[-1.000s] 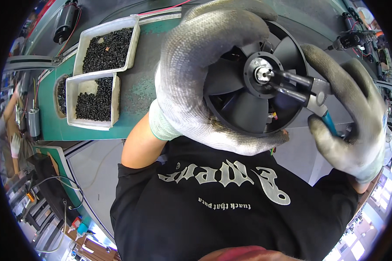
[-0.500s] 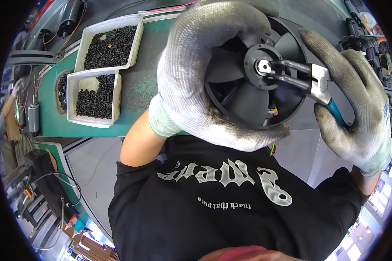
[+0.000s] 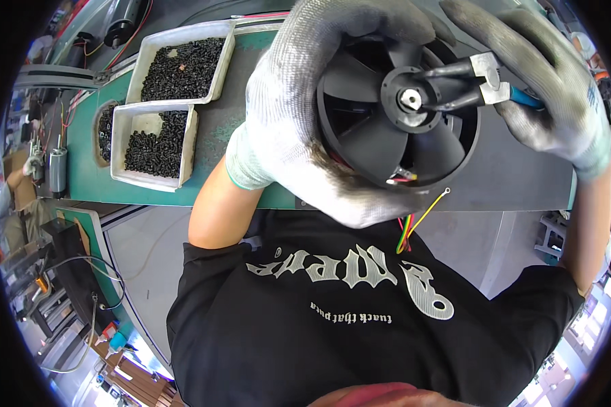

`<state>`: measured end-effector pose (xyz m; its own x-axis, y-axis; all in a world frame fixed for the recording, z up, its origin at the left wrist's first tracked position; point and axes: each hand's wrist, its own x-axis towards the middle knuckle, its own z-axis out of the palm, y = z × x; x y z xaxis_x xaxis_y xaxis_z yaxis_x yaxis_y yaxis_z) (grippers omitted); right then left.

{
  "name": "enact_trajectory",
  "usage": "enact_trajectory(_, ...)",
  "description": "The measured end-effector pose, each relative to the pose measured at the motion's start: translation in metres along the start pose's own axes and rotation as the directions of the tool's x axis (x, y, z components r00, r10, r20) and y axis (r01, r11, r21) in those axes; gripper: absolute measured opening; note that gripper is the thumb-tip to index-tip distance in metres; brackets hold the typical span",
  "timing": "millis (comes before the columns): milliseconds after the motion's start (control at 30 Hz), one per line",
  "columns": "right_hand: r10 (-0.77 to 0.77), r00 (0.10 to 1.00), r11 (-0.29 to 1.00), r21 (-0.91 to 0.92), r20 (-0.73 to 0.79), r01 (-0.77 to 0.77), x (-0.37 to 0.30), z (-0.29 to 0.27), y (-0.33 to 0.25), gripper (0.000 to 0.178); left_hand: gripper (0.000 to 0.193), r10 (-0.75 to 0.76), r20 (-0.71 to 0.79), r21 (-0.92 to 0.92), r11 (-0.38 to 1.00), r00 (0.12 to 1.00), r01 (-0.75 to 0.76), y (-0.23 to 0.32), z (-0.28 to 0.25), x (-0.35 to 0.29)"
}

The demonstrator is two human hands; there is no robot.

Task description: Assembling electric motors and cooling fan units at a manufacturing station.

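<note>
My gloved left hand (image 3: 288,112) is wrapped round the rim of a black axial fan (image 3: 373,146), its blades and hub facing up. A pale metal shaft end (image 3: 411,100) stands in the middle of the hub. In my gloved right hand (image 3: 567,112) is a pair of pliers (image 3: 485,76) with a blue grip, mostly hidden by the fingers. The pliers' two jaws are spread apart over the hub, either side of the shaft end. Red, green and yellow wires (image 3: 409,234) hang below the fan, one ending in a ring terminal.
Two white trays of small black parts, a far one (image 3: 229,64) and a near one (image 3: 191,146), stand left on the green worktop (image 3: 217,159). Beside them is a round opening (image 3: 104,132) with dark parts. A cylindrical motor (image 3: 122,30) lies at the far left.
The pliers' jaws have spread wider and moved away from the shaft end. My right hand has gone farther up and away. The fan has tilted and turned slightly, and more wire shows below it.
</note>
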<state>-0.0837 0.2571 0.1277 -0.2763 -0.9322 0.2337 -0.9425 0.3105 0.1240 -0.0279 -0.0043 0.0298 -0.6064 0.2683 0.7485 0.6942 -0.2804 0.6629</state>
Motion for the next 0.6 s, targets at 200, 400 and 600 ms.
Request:
enact_trajectory(200, 0.479, 0.846, 0.849, 0.366, -0.233, -0.380, -0.043, 0.052, 0.003, 0.052, 0.096, 0.012, 0.054, -0.102, 0.995, 0.998, -0.006, -0.010, 0.006, 0.005)
enact_trajectory(400, 0.776, 0.591, 0.606, -0.004, -0.220, -0.796, -0.114, 0.165, -0.017, 0.057, 0.097, 0.056, 0.087, -0.156, 0.987, 0.995, -0.042, -0.022, -0.002, 0.017)
enact_trajectory(600, 0.964, 0.221, -0.083, 0.956, 0.148, -0.282, 0.020, 0.179, -0.122, 0.072, 0.089, -0.088, -0.093, 0.473, 0.872, 0.992, 0.122, -0.031, 0.028, 0.031)
